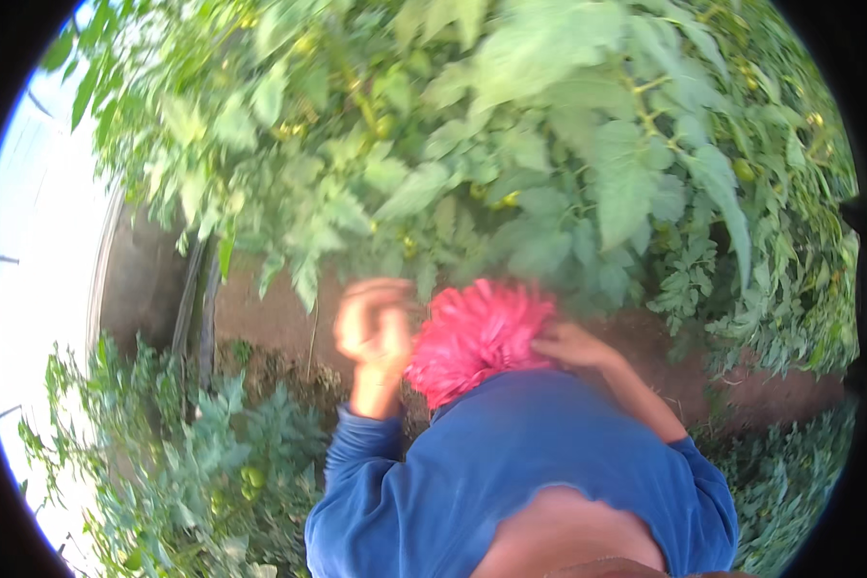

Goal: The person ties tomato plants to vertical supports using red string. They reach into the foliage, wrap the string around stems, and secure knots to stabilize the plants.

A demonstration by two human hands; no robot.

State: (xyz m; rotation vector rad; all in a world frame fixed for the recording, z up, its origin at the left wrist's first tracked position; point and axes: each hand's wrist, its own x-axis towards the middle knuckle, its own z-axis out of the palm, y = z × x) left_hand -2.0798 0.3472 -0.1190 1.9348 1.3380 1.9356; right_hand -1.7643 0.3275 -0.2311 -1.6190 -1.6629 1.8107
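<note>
A thick bundle of pink-red strips (480,339), material unclear, hangs at my waist below the blue top. My right hand (574,345) touches the bundle's right edge; whether its fingers pinch a strip does not show. To the left of the bundle, my left hand (376,321) is raised with its fingers curled, badly blurred by motion, so I cannot tell if it holds anything. Just ahead stand tomato plants (542,180) with broad leaves and small green tomatoes, one being a round green tomato (744,170) at the right.
Dense foliage fills the far side. A brown soil path (260,296) runs across below it. Behind me on the left grow more tomato plants (238,462) with green fruit, and others (795,477) stand at the lower right. Bright translucent sheeting (43,217) lies at the left.
</note>
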